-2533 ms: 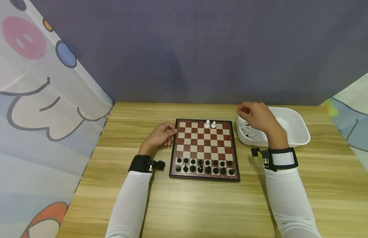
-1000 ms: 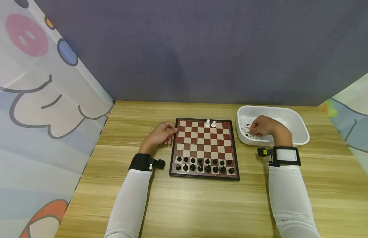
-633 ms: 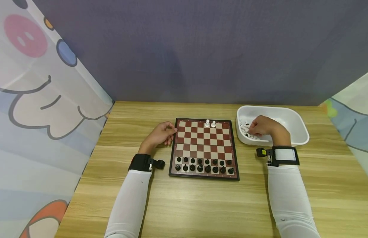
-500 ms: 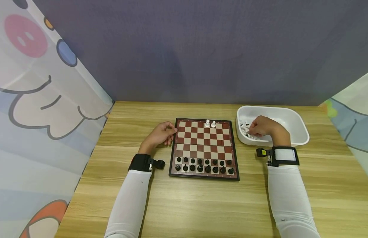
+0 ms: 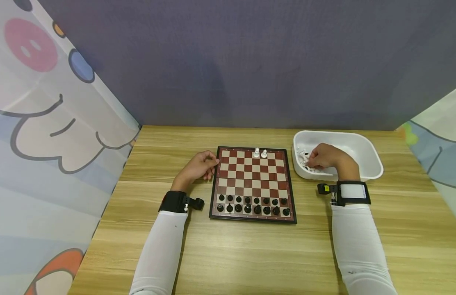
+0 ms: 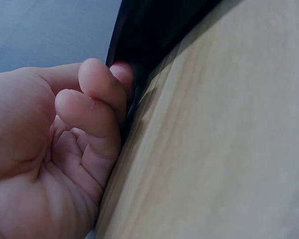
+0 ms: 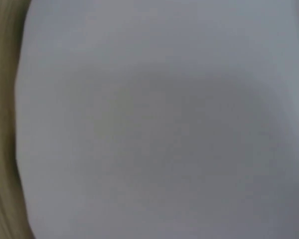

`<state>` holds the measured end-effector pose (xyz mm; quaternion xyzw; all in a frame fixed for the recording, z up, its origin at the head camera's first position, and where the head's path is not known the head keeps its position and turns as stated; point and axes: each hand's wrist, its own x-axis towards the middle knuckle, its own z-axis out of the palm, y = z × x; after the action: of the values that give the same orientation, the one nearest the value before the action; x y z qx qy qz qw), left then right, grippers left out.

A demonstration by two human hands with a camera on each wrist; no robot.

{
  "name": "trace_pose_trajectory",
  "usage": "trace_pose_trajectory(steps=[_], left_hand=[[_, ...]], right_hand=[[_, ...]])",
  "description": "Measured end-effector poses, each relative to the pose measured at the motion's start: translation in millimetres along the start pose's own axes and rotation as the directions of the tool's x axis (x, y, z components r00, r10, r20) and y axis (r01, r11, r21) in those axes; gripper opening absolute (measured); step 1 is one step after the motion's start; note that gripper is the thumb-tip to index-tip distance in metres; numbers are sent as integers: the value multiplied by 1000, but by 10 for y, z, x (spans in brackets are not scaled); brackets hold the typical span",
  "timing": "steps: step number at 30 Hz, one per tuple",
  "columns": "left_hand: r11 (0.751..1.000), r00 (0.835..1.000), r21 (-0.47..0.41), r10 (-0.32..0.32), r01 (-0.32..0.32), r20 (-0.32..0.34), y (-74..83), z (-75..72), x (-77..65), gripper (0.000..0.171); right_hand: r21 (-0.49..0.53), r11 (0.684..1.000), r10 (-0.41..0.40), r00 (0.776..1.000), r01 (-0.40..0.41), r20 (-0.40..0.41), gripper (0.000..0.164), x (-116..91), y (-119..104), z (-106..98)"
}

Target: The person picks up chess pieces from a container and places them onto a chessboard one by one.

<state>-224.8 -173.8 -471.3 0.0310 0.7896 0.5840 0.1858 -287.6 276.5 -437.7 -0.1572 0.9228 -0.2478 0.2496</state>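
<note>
A chessboard [image 5: 235, 177] lies on the table, with black chess pieces [image 5: 257, 209] filling its two near rows. Two white chess pieces [image 5: 256, 153] stand on its far row. My left hand [image 5: 198, 167] holds the board's left edge, thumb and curled fingers right at the dark rim in the left wrist view. My right hand [image 5: 327, 157] reaches down into a white tub [image 5: 364, 157], its fingertips among loose white chess pieces [image 5: 303, 157]. I cannot tell whether it pinches one. The right wrist view holds only the tub's blurred white wall [image 7: 159, 124].
The wooden table [image 5: 250, 254] runs up to a grey partition [image 5: 228, 65] behind the board. A printed cartoon curtain [image 5: 65, 135] hangs on the left, another on the right. The tub stands just right of the board.
My right hand has lowered from above the tub's far-left rim into the pieces, and has stayed there over the last second. My left hand and the pieces on the board have not moved.
</note>
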Motion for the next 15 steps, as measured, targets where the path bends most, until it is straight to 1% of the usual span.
trace_pose_trajectory(steps=[4,10,15], left_hand=[[1000,1000,-3,-3,3,1,7,1,-8,19],[1000,1000,5,-1,1,-5,10,0,-16,17],[1000,1000,12,-1,1,-4,10,1,-16,20]], right_hand=[[-13,1000,20,999,-21,-39,23,-13,-24,-12],[-8,999,34,998,-35,-48,23,-19,-41,-11],[-18,999,31,998,-32,-53,23,-19,-40,-10]])
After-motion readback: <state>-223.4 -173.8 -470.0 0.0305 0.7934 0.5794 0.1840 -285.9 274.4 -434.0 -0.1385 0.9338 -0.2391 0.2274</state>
